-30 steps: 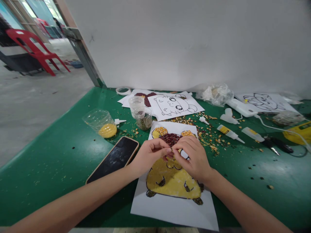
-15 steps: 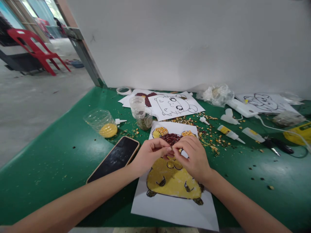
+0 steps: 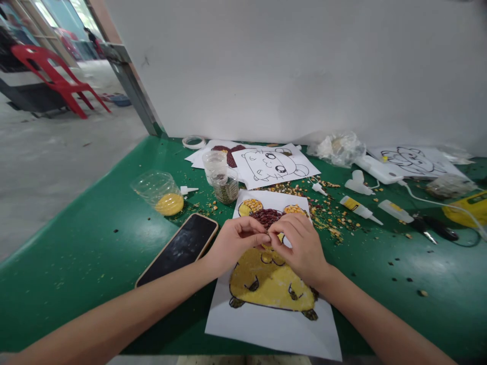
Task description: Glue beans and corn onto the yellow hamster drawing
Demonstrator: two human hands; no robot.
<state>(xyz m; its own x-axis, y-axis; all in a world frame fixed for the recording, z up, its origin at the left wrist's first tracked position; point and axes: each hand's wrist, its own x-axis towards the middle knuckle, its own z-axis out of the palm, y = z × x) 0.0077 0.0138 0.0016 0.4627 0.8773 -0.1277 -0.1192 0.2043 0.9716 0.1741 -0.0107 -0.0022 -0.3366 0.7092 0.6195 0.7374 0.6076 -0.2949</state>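
Above a sheet of paper [image 3: 224,324] my left hand [image 3: 238,242] and my right hand [image 3: 299,248] meet, thumbs and forefingers pinched together at the fingertips. Whatever lies between them is too small to make out. The sheet bears a cartoon animal picture [image 3: 262,284], its body covered in fine yellow grains. Dark red beans [image 3: 267,217] cover the top of its head, and yellow corn kernels [image 3: 252,204] fill part of the ears. Dark green bits form the feet. My hands hide part of the animal's face.
A phone [image 3: 180,248] lies left of the sheet. Beyond it stand a plastic cup with yellow grains [image 3: 167,203] and a cup of green beans [image 3: 227,190]. Glue bottles [image 3: 359,208], keys [image 3: 426,230] and scattered grains [image 3: 338,218] lie right. Line drawings [image 3: 276,165] rest near the wall.
Almost nothing differs. My right hand has shifted very slightly left, and the fingertips of both hands stay together over the picture.
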